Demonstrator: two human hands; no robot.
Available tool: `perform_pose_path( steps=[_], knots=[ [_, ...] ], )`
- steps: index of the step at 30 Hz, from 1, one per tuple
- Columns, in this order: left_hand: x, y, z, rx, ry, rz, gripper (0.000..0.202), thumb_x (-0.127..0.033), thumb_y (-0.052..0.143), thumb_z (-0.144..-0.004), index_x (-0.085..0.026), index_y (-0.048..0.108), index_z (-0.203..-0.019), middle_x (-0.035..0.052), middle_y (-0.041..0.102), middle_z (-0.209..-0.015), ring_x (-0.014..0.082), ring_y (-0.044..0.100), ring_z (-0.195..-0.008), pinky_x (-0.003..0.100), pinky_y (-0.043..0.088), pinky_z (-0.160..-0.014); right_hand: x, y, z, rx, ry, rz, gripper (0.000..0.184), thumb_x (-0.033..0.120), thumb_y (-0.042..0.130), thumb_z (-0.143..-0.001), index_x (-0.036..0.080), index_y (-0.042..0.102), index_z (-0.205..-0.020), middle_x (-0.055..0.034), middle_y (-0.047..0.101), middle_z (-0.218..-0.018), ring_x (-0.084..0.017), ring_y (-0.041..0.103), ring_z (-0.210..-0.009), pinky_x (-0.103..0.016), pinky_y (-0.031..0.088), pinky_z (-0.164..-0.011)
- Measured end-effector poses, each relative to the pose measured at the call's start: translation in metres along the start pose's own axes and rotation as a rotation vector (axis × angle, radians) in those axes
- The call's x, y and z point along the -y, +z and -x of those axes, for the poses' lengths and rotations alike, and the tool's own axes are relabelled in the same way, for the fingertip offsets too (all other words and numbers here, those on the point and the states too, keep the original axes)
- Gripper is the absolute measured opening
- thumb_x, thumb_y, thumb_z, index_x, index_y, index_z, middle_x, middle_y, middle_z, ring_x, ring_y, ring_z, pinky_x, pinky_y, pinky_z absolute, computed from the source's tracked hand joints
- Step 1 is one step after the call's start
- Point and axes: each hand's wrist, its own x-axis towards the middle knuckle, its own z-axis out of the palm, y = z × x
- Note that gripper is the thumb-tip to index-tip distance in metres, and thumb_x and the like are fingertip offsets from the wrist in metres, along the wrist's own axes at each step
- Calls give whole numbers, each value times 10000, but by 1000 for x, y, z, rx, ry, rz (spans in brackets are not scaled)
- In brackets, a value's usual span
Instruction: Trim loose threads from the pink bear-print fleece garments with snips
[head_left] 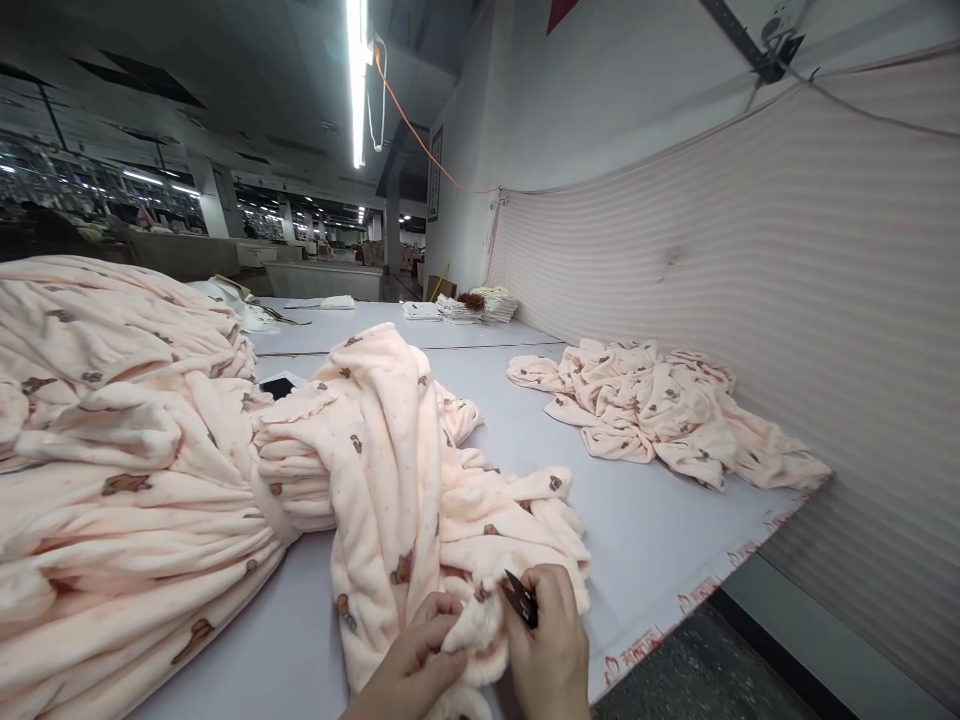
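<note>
A peach fleece garment (405, 470) with small brown bear prints lies spread over the white table (645, 530) in front of me. My left hand (420, 660) pinches a bunched fold of it at the near edge. My right hand (551, 650) is closed around small dark thread snips (519, 598), whose blades point at the fold held by the left hand. Both hands sit close together, almost touching.
A big tied bundle of the same peach garments (112, 470) fills the left. A loose heap of them (660, 405) lies at the right by the striped fabric wall (787, 300). A dark phone (277, 387) and white stacks (480, 305) lie farther back. The table edge (697, 595) runs at the right.
</note>
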Motion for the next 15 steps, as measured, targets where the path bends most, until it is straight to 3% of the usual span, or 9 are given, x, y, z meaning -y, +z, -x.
perform_pose_path(
  steps=[5,7,9,15],
  knots=[
    [5,-7,-4,81,-222,447,495,-533,630,-745,-194,641,-1106,82,644,-1094,242,620,-907,385,465,-842,-6,-11,-2,321,29,-136,95,305,534,-846,232,585,-813,2,533,-800,-155,575,-743,-224,448,-666],
    [9,-8,-3,87,-281,537,534,-527,649,-735,-186,614,-1144,89,664,-1076,237,638,-867,359,470,-799,-8,-20,0,405,3,-167,156,303,560,-821,251,643,-942,-7,543,-862,-145,594,-765,-202,468,-674],
    [11,-7,-2,98,-316,589,536,-518,659,-730,-187,606,-1148,92,679,-1052,244,644,-869,343,471,-765,-9,-26,3,439,-13,-114,265,323,555,-823,288,645,-1069,-15,547,-916,-141,607,-768,-190,479,-658],
    [-1,-4,-5,166,-239,627,503,-458,703,-680,-172,639,-1089,78,691,-1019,277,592,-1047,400,385,-963,0,-35,1,499,-18,35,243,364,496,-859,298,694,-984,-23,574,-928,-138,630,-739,-180,487,-621]
  ],
)
